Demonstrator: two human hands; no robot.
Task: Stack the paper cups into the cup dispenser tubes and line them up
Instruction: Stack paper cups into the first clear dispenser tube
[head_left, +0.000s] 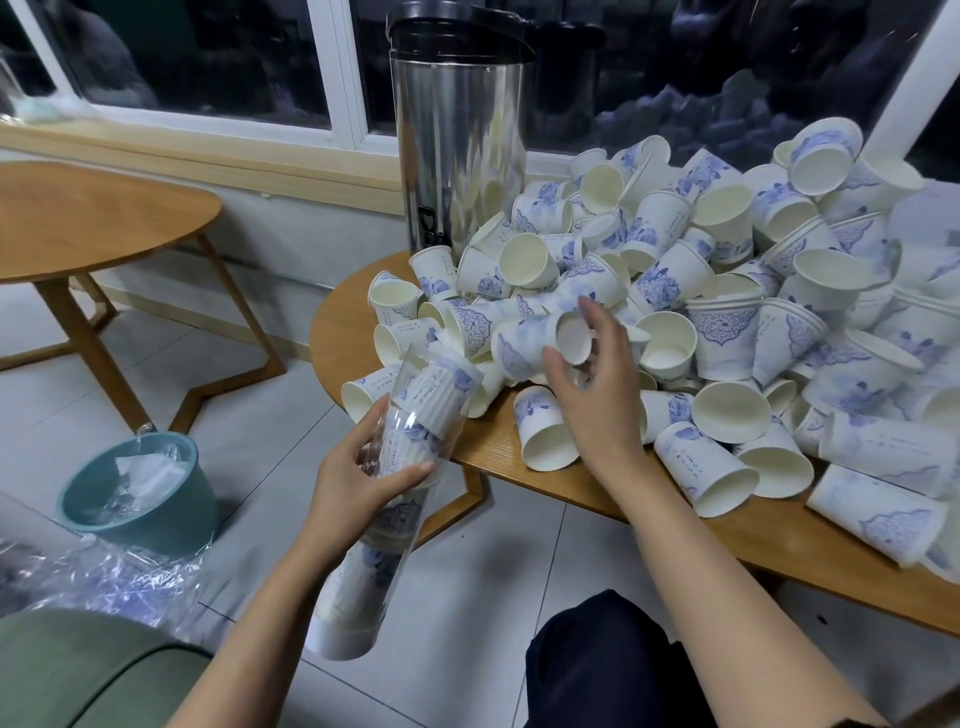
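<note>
Left hand (363, 480): wrapped around the middle of the clear dispenser tube (387, 499), thumb across the near face and fingers curled behind; the grasp is closed firmly on the tube.
Clear dispenser tube: held tilted, open mouth up and away from the left grip, closed end down toward the person's knee; nested cups fill it below the grip and a further nested stack (434, 397) sits just above the grip, near the mouth.
Right hand (589, 384): fingers spread part-way, thumb and forefinger pinching the base of a loose cup (540, 338).
Loose cup: lying on its side, base toward the right grip, mouth pointing away to the left of it (blue floral print on white); it rests against the edge of the heap.
Cup heap (727, 291): spread beyond and to the right of the right grip, many cups tumbled at all angles, some nested in short stacks.
Round wooden table (519, 467): bears the heap; its rim passes just below the right wrist.
Steel urn (460, 140): upright, well beyond both grips, at the heap's far left edge.
Teal bin (143, 486): on the floor, left of the left grip, with crumpled plastic wrap inside.
</note>
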